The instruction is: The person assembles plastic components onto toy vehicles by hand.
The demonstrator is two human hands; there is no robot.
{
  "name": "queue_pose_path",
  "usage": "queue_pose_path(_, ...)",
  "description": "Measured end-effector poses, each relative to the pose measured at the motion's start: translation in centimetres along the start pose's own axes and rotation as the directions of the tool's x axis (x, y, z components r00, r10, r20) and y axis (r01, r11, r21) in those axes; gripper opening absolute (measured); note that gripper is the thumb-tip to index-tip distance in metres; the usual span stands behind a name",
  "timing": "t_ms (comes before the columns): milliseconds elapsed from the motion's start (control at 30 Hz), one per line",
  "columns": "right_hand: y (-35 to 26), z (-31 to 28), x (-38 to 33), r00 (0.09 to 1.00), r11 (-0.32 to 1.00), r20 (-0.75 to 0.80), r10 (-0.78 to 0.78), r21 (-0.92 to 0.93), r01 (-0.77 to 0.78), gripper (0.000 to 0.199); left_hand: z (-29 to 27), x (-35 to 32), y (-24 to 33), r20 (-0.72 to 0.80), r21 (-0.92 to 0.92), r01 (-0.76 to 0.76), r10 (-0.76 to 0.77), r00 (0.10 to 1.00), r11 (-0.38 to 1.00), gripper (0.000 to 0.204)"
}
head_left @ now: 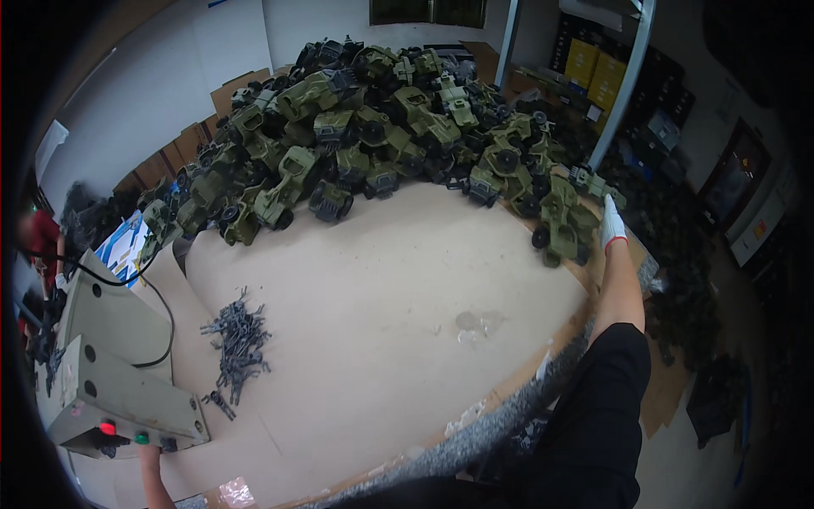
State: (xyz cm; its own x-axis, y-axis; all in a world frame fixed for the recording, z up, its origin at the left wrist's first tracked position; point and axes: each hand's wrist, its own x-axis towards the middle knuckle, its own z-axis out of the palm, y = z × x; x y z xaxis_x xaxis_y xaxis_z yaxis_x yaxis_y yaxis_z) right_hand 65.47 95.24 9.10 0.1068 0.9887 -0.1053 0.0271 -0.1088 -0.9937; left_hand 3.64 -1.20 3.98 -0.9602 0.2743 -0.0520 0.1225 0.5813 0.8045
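Note:
At the right edge of the table, my right hand (612,226), in a white glove with a red cuff, is stretched far out. Its fingertips close on a small olive-green toy truck (599,188) beside the metal post. My left hand (151,451) is at the lower left, under the front of a beige machine (140,399) with a red and a green button. The machine hides its fingers. A big heap of olive-green toy trucks (339,127) with black wheels covers the far side of the table. Small dark grey plastic parts (237,339) lie in a loose pile right of the machine.
The table (381,288) has a brown paper-like top and a worn, curved near edge. A metal post (623,89) rises at the right. Yellow boxes (593,72) stand behind it. More dark items (678,254) lie off the table's right side. A person in red (44,242) is at far left.

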Motion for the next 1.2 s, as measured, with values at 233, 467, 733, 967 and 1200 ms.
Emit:
queue_pose_path(233,-4.3,8.0,-4.5,0.703,0.896,0.708,0.072,-0.355,0.266,0.061,0.9,-0.3,0.5,-0.014,0.044,-0.056,0.056,0.998,0.997,0.04)
queue_pose_path(467,-4.3,14.4,-13.5,0.504,0.719,0.857,-0.109,-0.282,0.635,0.069,1.6,-0.6,0.8,0.003,0.066,-0.13,0.13,0.992,0.989,0.039)
queue_pose_path(733,-1.4,18.7,-30.8,0.422,0.891,0.907,-0.005,-0.188,0.414,0.064,1.9,-0.1,-1.4,-0.085,0.096,-0.253,0.261,0.962,0.963,0.038)
queue_pose_path(967,0.4,23.1,-40.6,0.295,0.834,0.944,0.148,-0.28,0.476,0.058,3.7,0.1,3.1,-0.152,0.214,-0.357,0.392,0.907,0.909,0.037)
queue_pose_path(1200,-3.3,19.1,-51.6,0.307,0.345,0.836,-0.456,-0.152,0.926,0.05,3.8,-0.9,4.1,-0.28,-0.169,-0.326,0.272,0.921,0.93,0.044)
